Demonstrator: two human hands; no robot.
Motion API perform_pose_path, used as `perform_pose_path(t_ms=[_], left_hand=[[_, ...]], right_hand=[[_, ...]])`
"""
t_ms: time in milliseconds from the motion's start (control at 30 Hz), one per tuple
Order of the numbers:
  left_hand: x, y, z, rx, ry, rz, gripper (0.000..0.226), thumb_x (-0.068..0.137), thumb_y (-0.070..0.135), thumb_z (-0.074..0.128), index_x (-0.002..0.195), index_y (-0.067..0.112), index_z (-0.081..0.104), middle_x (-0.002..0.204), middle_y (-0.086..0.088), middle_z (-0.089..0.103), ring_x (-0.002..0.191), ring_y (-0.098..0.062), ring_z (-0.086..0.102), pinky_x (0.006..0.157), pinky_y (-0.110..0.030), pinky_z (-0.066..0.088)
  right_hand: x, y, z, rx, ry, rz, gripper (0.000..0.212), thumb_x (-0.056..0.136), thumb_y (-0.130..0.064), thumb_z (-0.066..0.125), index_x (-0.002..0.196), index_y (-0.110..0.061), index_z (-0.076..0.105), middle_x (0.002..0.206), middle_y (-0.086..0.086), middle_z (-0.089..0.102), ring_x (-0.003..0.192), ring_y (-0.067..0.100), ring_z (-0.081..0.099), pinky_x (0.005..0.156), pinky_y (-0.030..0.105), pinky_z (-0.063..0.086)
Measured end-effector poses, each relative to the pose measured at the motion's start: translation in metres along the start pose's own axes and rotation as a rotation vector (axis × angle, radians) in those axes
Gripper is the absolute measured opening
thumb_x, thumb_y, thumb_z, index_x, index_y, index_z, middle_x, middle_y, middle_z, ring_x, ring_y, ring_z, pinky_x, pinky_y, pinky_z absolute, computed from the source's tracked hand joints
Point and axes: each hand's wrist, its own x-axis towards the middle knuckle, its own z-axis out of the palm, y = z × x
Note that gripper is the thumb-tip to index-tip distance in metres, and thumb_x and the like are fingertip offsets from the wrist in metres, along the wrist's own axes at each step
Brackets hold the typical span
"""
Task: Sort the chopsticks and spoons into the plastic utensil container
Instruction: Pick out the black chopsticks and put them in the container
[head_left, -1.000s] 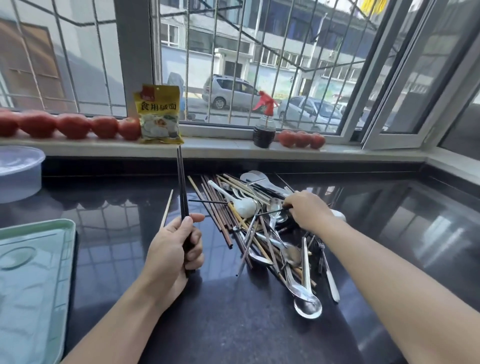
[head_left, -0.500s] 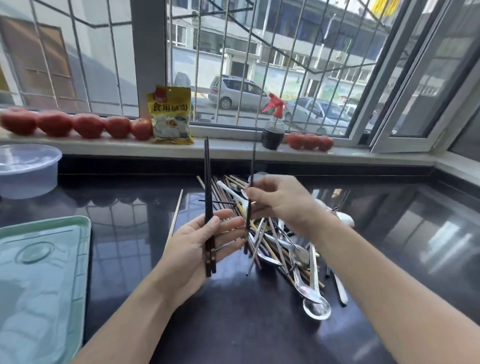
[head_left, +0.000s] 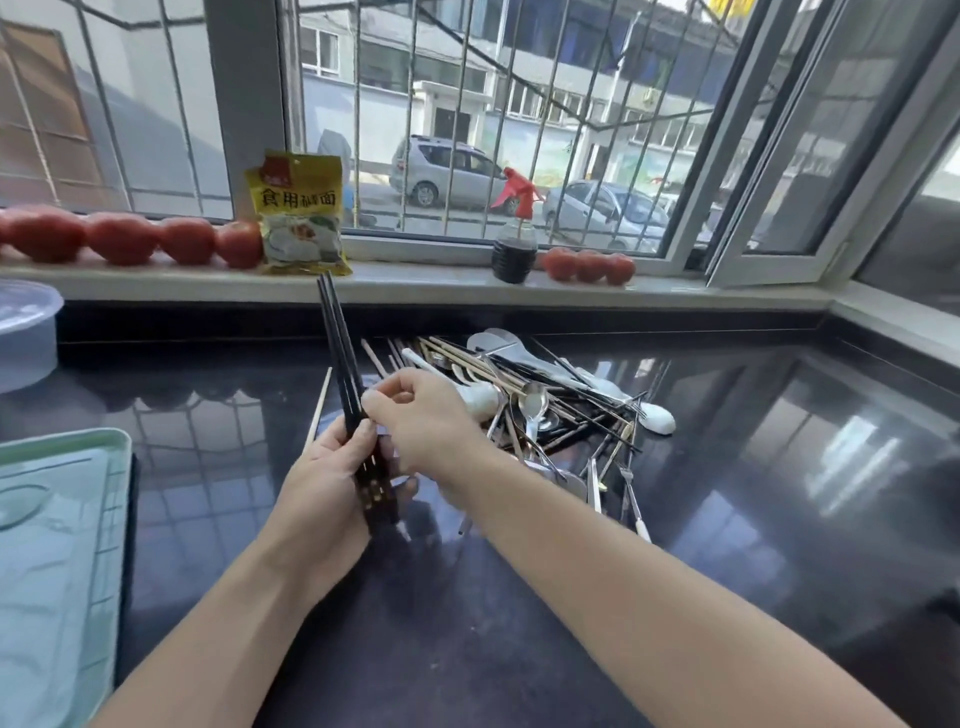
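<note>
Your left hand (head_left: 332, 483) gripped the dark chopsticks (head_left: 343, 364) upright over the counter (head_left: 727, 519), near its middle. Your right hand (head_left: 421, 421) pinched them too. The utensil pile (head_left: 545, 400) lay toward the back edge.

Both forearms bare, no sleeves, left hand (head_left: 332, 483) ringless.

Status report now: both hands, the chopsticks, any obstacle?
Left hand grips dark chopsticks, upright. Right hand pinches at the same bundle. Utensil pile unsorted on counter. Nothing in the way.
</note>
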Motion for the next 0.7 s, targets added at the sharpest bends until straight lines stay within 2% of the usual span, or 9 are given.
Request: perform_pose_path(t_ms=[33,100,200,267,300,400,533,633,700], left_hand=[[0.001,0.0,-0.002,-0.001,0.032,0.008,0.026,0.109,0.019,0.042,0.111,0.015,0.068,0.078,-0.006,0.057,0.06,-0.018,0.056,0.051,-0.029,0.05],[0.005,0.001,-0.008,0.026,0.098,0.033,0.024,0.11,0.018,0.04,0.107,0.016,0.063,0.072,-0.002,0.047,0.051,-0.013,0.042,0.044,-0.023,0.035],[0.008,0.001,-0.013,0.043,0.131,0.053,0.023,0.111,0.017,0.037,0.104,0.015,0.06,0.071,0.0,0.045,0.047,-0.01,0.031,0.045,-0.023,0.021],[0.011,0.0,-0.014,0.023,0.129,0.043,0.024,0.11,0.017,0.037,0.105,0.014,0.06,0.07,0.001,0.047,0.047,-0.01,0.03,0.044,-0.023,0.02],[0.012,0.0,-0.015,0.015,0.129,0.036,0.024,0.11,0.017,0.038,0.105,0.014,0.06,0.07,0.001,0.048,0.047,-0.01,0.03,0.043,-0.023,0.022],[0.014,-0.002,-0.017,-0.004,0.112,0.024,0.023,0.109,0.017,0.039,0.107,0.013,0.061,0.07,0.0,0.05,0.048,-0.011,0.032,0.04,-0.023,0.027],[0.015,-0.003,-0.019,-0.001,0.095,0.016,0.022,0.109,0.016,0.039,0.109,0.013,0.06,0.069,-0.001,0.05,0.048,-0.012,0.032,0.04,-0.023,0.028],[0.014,-0.002,-0.018,0.005,0.083,0.011,0.022,0.109,0.016,0.039,0.112,0.011,0.06,0.069,-0.001,0.049,0.049,-0.012,0.033,0.039,-0.023,0.029],[0.014,0.0,-0.018,0.01,0.087,0.002,0.022,0.109,0.017,0.041,0.115,0.01,0.06,0.068,0.0,0.047,0.049,-0.012,0.033,0.039,-0.023,0.029]], right_hand=[[0.008,0.0,-0.014,-0.201,0.005,-0.134,0.011,0.091,-0.024,0.064,0.087,-0.023,0.073,0.084,-0.004,0.073,0.081,0.016,0.066,0.077,0.033,0.052],[0.03,0.006,-0.059,-0.587,0.209,-0.25,0.019,0.093,-0.019,0.059,0.097,-0.021,0.077,0.097,-0.003,0.076,0.092,0.016,0.065,0.081,0.029,0.048],[0.056,0.035,-0.144,-0.908,0.369,0.073,0.023,0.09,-0.01,0.056,0.103,-0.018,0.074,0.106,0.007,0.073,0.1,0.028,0.065,0.079,0.029,0.046],[0.06,0.061,-0.176,-1.014,0.251,0.288,0.012,0.091,-0.018,0.062,0.093,-0.019,0.074,0.098,0.007,0.073,0.093,0.03,0.066,0.076,0.03,0.048],[0.06,0.071,-0.182,-1.026,0.198,0.302,0.008,0.09,-0.024,0.067,0.086,-0.022,0.074,0.09,0.003,0.072,0.089,0.027,0.067,0.075,0.03,0.048],[0.061,0.091,-0.182,-0.965,0.124,0.208,0.019,0.089,-0.035,0.072,0.072,-0.029,0.071,0.079,-0.003,0.069,0.072,0.015,0.064,0.066,0.027,0.047],[0.062,0.097,-0.178,-1.103,0.058,0.141,0.017,0.093,-0.033,0.065,0.087,-0.024,0.078,0.084,-0.001,0.071,0.084,0.022,0.065,0.073,0.031,0.051],[0.055,0.09,-0.174,-1.304,0.134,0.031,0.018,0.096,-0.018,0.056,0.088,-0.011,0.07,0.095,0.01,0.067,0.081,0.03,0.06,0.074,0.036,0.053],[0.045,0.079,-0.179,-1.338,0.23,-0.05,0.02,0.097,-0.013,0.051,0.084,-0.013,0.065,0.092,0.011,0.064,0.085,0.032,0.06,0.076,0.038,0.053]])
